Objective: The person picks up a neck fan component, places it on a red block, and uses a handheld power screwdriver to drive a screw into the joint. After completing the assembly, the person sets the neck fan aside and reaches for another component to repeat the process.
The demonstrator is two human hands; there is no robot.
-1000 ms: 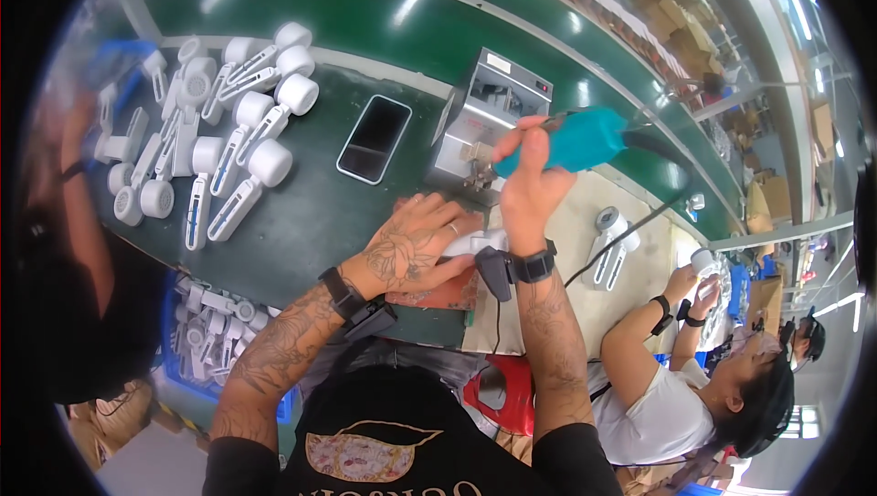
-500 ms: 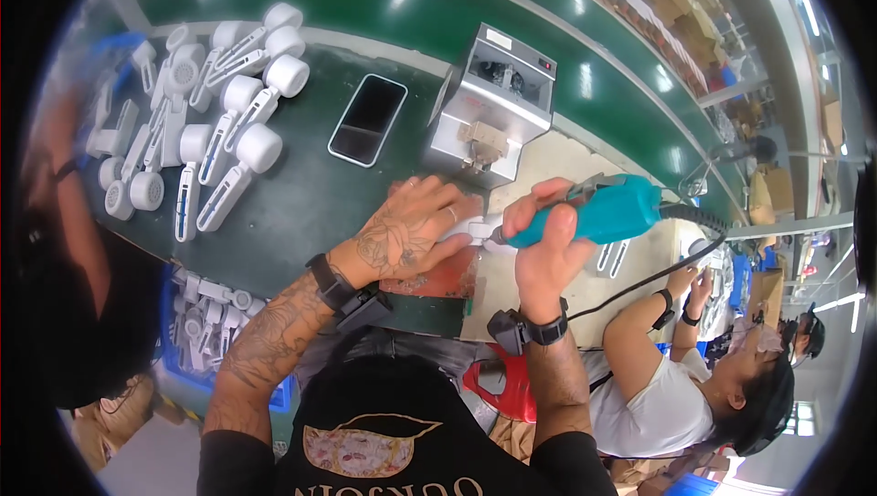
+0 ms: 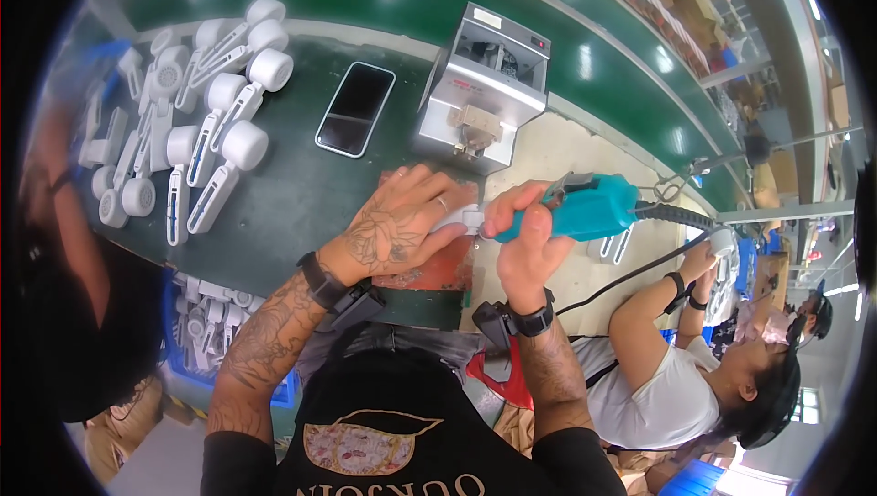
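My right hand (image 3: 525, 245) is wrapped round a teal electric screwdriver (image 3: 596, 208), held nearly level with its tip pointing left. The tip meets the end of a white plastic part (image 3: 468, 218), though the exact contact is too small to make out. My left hand (image 3: 395, 226) grips that part, its fingers and palm hiding most of it. Beneath the part lies a reddish-brown pad (image 3: 437, 275) on the green table (image 3: 292, 199). Just beyond my hands stands a grey metal box-shaped machine, apparently a screw feeder (image 3: 470, 89).
A phone (image 3: 356, 110) lies left of the machine. Several white round-headed assemblies (image 3: 215, 190) crowd the table's left side, and a blue crate (image 3: 285, 391) below holds more. A black cable (image 3: 598, 290) trails right. Co-workers flank me: a bare arm (image 3: 78, 231) left, a white-shirted person (image 3: 653, 382) right.
The view has shifted slightly. The screwdriver and my right hand have moved a little left, closer to my left hand. Both hands keep their grips.
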